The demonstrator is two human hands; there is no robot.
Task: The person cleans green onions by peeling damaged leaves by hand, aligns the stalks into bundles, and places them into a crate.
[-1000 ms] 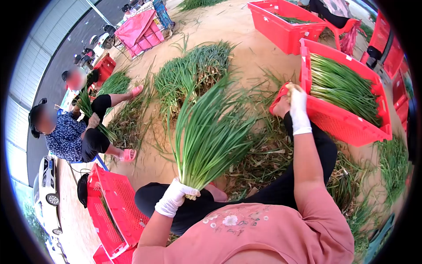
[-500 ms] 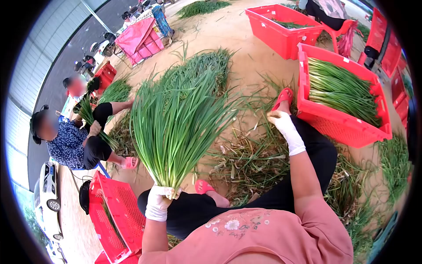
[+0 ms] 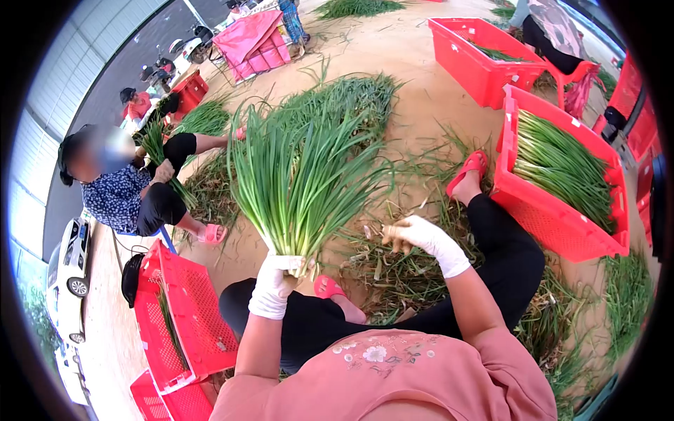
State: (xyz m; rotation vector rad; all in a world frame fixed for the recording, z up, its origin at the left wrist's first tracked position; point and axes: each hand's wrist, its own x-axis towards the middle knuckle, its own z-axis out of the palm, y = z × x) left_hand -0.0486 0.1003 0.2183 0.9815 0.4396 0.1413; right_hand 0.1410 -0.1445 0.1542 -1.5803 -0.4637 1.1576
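Observation:
My left hand (image 3: 275, 277), in a white glove, is closed round the pale lower stems of a large bunch of garlic chives (image 3: 298, 186). The long green leaves fan up and outward, away from me. To the right of the bunch, my right hand (image 3: 414, 238), also gloved, hangs above the litter with its fingers loosely bent and apart. Nothing shows in it. Beneath it lies a heap of dry leaf trimmings (image 3: 393, 277) on the ground between my legs. Behind the held bunch spreads a pile of loose chives (image 3: 358, 105).
A red crate (image 3: 554, 228) of bundled chives stands at my right, with another red crate (image 3: 470, 70) behind it. More red crates (image 3: 203, 316) are at my lower left. A co-worker (image 3: 112, 193) sits at the left holding chives. Farther back is a pink-covered cart (image 3: 256, 45).
My right hand has moved left and down from beside my right foot toward the held bunch. My left hand keeps its grip on the chives. The whole view has shifted slightly.

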